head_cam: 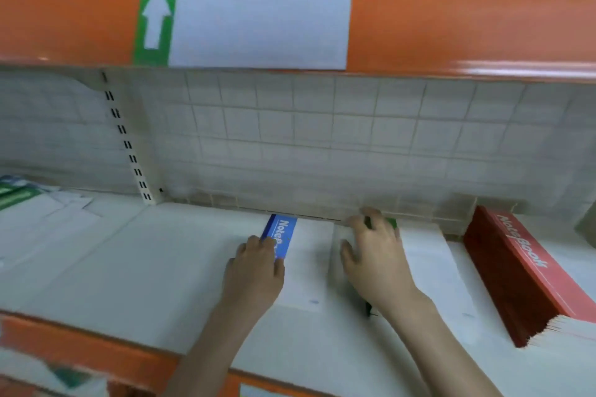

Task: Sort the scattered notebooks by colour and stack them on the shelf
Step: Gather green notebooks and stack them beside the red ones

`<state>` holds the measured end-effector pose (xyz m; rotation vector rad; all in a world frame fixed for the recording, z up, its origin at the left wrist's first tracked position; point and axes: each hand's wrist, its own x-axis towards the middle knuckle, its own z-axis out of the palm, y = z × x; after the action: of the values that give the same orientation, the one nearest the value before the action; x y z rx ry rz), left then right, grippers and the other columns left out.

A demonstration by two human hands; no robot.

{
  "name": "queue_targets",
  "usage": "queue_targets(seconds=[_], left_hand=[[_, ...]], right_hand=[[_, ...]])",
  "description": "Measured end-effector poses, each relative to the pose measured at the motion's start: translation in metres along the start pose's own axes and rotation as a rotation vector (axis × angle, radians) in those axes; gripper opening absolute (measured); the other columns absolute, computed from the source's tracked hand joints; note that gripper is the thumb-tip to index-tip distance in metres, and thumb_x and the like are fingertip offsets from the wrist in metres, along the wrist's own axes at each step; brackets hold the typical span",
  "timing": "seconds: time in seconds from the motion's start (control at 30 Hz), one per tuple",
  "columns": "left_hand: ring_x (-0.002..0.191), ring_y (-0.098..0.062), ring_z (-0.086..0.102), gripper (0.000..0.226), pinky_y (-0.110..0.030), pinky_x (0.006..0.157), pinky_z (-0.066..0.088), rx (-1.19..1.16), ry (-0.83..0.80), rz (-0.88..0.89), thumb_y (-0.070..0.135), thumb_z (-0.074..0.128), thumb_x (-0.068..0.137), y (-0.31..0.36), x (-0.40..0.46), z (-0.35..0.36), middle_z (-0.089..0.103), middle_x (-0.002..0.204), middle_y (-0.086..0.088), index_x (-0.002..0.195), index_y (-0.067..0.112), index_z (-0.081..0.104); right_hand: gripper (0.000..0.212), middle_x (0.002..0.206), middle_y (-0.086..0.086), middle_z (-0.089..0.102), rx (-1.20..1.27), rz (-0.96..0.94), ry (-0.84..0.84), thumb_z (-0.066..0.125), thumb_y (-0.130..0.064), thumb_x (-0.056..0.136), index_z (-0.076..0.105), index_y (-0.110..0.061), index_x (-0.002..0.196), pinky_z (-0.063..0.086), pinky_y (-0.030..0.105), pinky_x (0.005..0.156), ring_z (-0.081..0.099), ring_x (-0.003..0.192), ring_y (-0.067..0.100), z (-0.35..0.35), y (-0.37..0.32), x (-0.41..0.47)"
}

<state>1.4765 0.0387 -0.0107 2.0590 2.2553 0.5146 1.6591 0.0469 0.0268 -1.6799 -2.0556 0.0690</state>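
Here, in the head view, both hands work on one shelf [154, 267], side by side. The left hand [254, 271] lies on the blue notebook [283, 235], its fingers bent over the coloured strip; whether that grip truly pinches the cover or only presses it flat I cannot tell. The right hand [375, 255] rests on the green notebook [429, 267], fingers spread and fairly straight, the fingertips reaching the far edge where a bit of green shows: an open grip, pressing rather than clasping.

The two books lie just beside each other between the hands, both pushed near the tiled back wall [322, 138]. To the outside of the right hand, apart from it, stands the red stack [516, 277], already tall, its page edges fanning at the near end.

As I judge it, the risks are these. Flat pressure gives poor hold, so a glossy cover may slide under the palm and the book end up askew or overlapping its neighbour. The blue and green piles sit so close that one could ride onto the other and mix the colours. A push to the right could knock the red stack, whose loose near end looks ready to splay. The picture is blurred, so finer contact is not clear.
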Motion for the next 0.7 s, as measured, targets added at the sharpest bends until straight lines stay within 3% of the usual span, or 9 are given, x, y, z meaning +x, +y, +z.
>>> queue_targets(seconds=[0.07,0.2,0.37,0.7], left_hand=[[0.114,-0.017,0.047,0.035,-0.032,0.091,0.046,0.0,0.012,-0.012,0.033,0.036,0.099,-0.022,-0.002,-0.008,0.048,0.122,-0.001,0.13,0.02,0.044],[0.117,-0.015,0.046,0.039,-0.03,0.094,0.044,-0.01,0.033,-0.027,0.037,0.033,0.1,-0.075,-0.011,-0.028,0.047,0.128,0.001,0.135,0.022,0.042],[0.117,-0.017,0.049,0.04,-0.033,0.093,0.044,0.077,-0.007,-0.109,0.04,0.032,0.1,-0.151,-0.024,-0.062,0.048,0.128,0.0,0.134,0.022,0.044],[0.116,-0.019,0.05,0.038,-0.035,0.095,0.045,0.096,-0.013,-0.289,0.036,0.037,0.099,-0.29,-0.054,-0.116,0.047,0.129,0.0,0.134,0.022,0.043]], right_hand=[[0.034,0.136,0.016,0.047,0.062,-0.056,-0.023,0.059,-0.019,0.083,0.062,-0.012,0.116,0.038,0.044,0.103,0.048,0.12,0.038,0.013,-0.026,0.003],[0.035,0.14,0.002,0.037,0.08,-0.118,-0.16,0.044,-0.025,0.094,0.05,-0.019,0.128,0.045,0.03,0.092,0.046,0.121,0.023,0.037,-0.083,0.006],[0.039,0.135,0.001,0.041,0.098,-0.248,-0.311,0.042,-0.028,0.096,0.045,-0.02,0.133,0.045,0.031,0.086,0.049,0.118,0.022,0.066,-0.161,0.013],[0.04,0.131,0.003,0.045,0.109,-0.432,-0.408,0.04,-0.029,0.096,0.042,-0.021,0.136,0.043,0.031,0.086,0.048,0.117,0.023,0.126,-0.297,0.011]])
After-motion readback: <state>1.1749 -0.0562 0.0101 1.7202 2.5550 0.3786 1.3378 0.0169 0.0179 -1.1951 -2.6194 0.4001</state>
